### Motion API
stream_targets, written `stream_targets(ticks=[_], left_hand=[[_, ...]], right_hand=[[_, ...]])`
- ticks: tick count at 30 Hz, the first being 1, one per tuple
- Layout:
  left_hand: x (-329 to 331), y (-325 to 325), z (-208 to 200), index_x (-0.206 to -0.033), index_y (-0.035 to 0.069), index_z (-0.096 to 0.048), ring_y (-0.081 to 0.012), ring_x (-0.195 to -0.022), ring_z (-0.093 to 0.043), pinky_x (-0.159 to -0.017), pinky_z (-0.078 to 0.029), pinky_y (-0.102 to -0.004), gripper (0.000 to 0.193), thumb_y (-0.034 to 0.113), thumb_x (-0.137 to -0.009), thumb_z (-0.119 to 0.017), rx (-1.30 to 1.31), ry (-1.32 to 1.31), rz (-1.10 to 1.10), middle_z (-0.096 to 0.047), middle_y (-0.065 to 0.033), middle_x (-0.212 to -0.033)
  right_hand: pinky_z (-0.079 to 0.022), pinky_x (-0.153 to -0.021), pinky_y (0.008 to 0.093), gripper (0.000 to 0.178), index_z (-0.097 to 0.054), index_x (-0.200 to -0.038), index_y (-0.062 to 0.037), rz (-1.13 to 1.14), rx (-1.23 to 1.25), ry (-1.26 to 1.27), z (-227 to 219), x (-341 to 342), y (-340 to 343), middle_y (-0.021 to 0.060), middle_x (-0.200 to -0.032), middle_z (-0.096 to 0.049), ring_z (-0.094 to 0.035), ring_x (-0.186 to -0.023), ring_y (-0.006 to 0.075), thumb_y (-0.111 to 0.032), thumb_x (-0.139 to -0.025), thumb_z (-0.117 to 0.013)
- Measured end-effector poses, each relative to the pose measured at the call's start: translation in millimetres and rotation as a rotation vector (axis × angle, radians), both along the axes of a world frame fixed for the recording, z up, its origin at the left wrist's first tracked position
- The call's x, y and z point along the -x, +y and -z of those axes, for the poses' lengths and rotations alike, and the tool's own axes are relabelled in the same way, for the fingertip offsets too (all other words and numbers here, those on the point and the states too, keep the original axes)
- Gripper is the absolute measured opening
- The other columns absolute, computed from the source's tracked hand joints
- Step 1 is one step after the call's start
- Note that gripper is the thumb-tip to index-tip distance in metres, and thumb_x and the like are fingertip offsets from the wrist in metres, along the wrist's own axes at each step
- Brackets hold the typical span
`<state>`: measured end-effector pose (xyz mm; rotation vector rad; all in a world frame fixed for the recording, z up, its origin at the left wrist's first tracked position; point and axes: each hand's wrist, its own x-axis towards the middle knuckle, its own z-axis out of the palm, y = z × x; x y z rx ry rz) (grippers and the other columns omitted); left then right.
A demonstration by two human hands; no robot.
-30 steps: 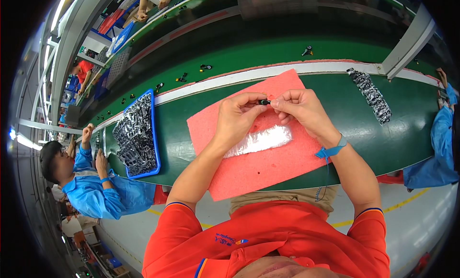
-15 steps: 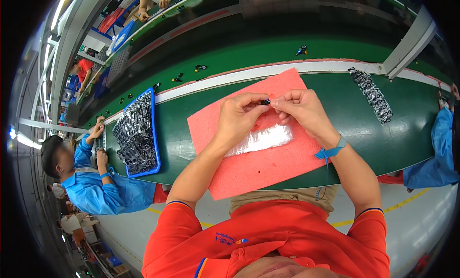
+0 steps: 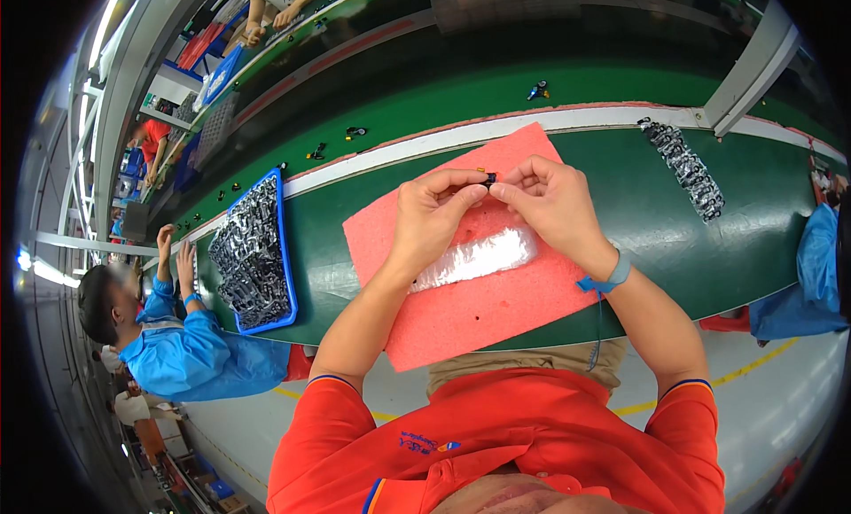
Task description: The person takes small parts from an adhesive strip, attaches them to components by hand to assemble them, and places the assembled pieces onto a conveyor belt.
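Over the pink foam mat (image 3: 443,332), a small black part (image 3: 491,179) with a bit of orange-yellow is pinched between my two hands. My left hand (image 3: 429,214) grips it with thumb and index finger. From the other side, the thumb and fingers of my right hand (image 3: 551,206) close on it too, covering much of it. A blue wrist strap (image 3: 612,275) with a cord circles my right wrist. Just below my fingers, a shiny clear plastic bag (image 3: 479,260) lies flat on the mat.
To the left stands a blue tray (image 3: 290,288) heaped with bagged black parts. A row of similar parts (image 3: 683,170) lies at the right. Small parts (image 3: 538,90) sit on the green belt (image 3: 461,97) beyond the white rail. Co-workers in blue (image 3: 191,354) flank me.
Both hands have drawn together around the black part, and my right fingers are less curled. Parts on the belt have shifted left. The left co-worker's hands have risen.
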<state>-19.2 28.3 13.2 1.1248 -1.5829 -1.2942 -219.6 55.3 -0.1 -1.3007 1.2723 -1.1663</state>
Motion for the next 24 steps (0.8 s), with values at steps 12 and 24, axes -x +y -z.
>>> stream_targets(ticks=[12, 24], left_hand=[[-4.2, 2.6, -4.2, -0.113, 0.000, -0.079, -0.0158, -0.093, -0.074, -0.083, -0.058, -0.0275, 0.020, -0.001, -0.093, -0.074, 0.222, -0.058, 0.038, -0.078, -0.0110, -0.102], [-1.3, 9.4, -1.3, -0.113, -0.003, -0.077, -0.0133, -0.091, -0.073, -0.083, -0.061, -0.0263, 0.017, -0.002, -0.098, -0.071, 0.093, 0.082, 0.026, -0.077, -0.0082, -0.105]], right_hand=[[-0.057, -0.066, 0.0241, 0.015, -0.077, -0.100, 0.0039, -0.017, 0.205, 0.014, -4.2, 0.1, 5.7, 0.0074, -0.082, -0.077, -0.071, -0.072, 0.0088, -0.011, -0.095, -0.078], [-0.057, -0.065, 0.0242, 0.015, -0.075, -0.099, 0.0048, 0.042, 0.313, 0.096, -3.3, -11.5, 12.4, 0.0065, -0.086, -0.077, -0.071, -0.072, 0.0100, -0.010, -0.096, -0.077]])
